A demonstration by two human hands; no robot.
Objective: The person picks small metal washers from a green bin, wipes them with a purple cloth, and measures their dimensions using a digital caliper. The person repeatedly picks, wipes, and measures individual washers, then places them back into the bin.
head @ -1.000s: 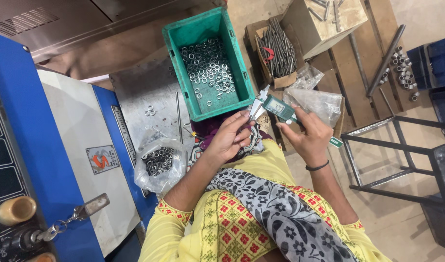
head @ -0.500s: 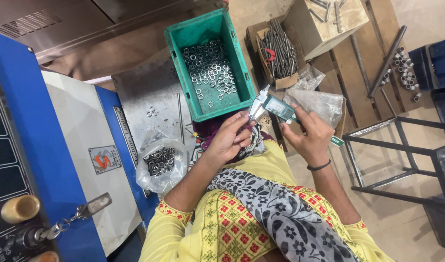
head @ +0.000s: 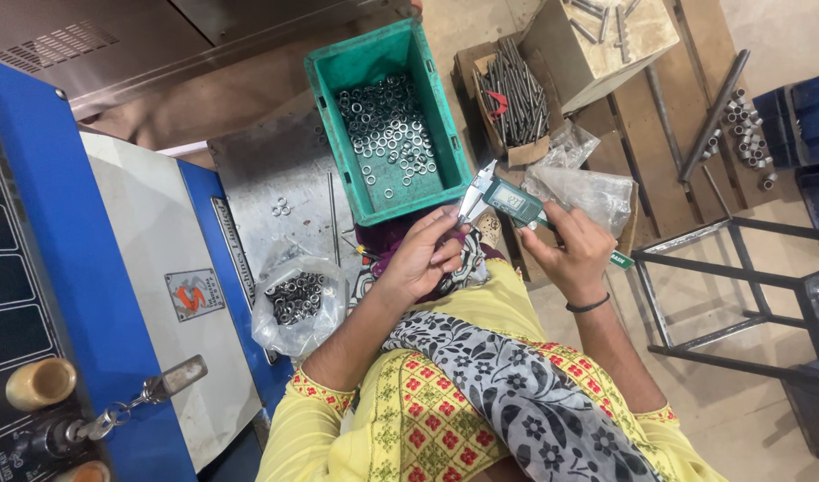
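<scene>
Since a moment ago, we see almost nothing shift. Our right hand (head: 570, 254) grips the digital caliper (head: 508, 203) body; our left hand (head: 423, 259) pinches something small at its steel jaws, beside the green plastic crate (head: 445, 134) of shiny metal rings (head: 387, 129).

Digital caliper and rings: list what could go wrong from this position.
1. The left hand pinches a small part at the digital caliper over the lap; a slip could drop it into the clothing or onto the floor, not the green crate.
2. The right hand holds the caliper at its body, so it may tilt and skew the reading.
3. The bag of rings looks open and could spill.
</scene>
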